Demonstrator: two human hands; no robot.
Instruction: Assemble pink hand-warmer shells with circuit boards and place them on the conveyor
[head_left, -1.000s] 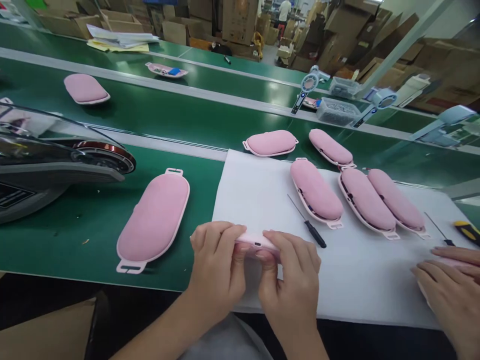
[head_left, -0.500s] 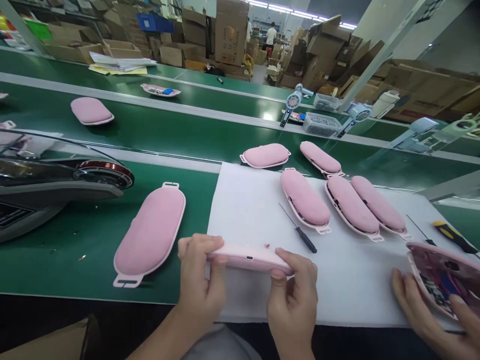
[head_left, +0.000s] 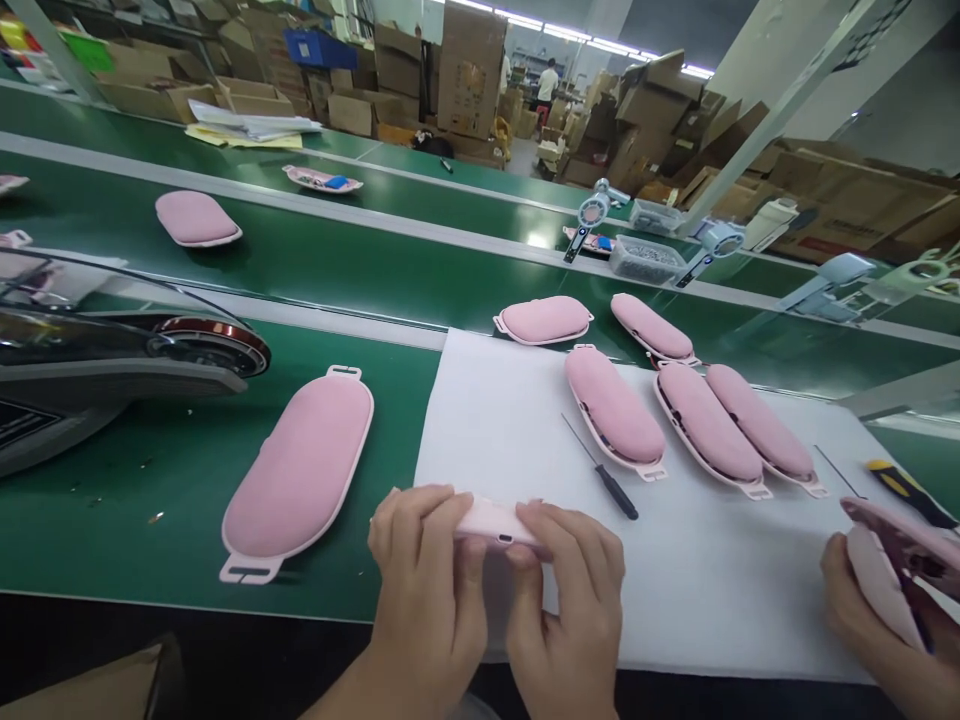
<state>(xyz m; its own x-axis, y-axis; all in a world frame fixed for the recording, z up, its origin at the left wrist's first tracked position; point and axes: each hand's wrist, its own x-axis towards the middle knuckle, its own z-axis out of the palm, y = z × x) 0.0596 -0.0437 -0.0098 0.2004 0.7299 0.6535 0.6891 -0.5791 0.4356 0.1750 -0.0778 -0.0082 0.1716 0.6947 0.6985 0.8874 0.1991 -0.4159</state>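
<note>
Between my left hand and my right hand is a pink oval padded case, held edge-on above the white mat. Fingers press on its upper side and both thumbs are underneath. A small dark port slot shows in the edge facing me, and my fingers cover both ends. To the left, a similar pink case with slotted strap loops lies on the green bench. Just beyond my right hand, a black-handled screwdriver rests on the white mat beside another pink case.
At the right edge, a co-worker's hand holds an opened pink case. More pink cases lie at the mat's far right, near a yellow-and-black screwdriver. A dark machine stands at left. Handheld fans and a clear bin stand farther back.
Both my hands have moved closer together along the case, fingers now covering more of it, the port still facing me. The co-worker's opened case has been tilted and shifted right.
</note>
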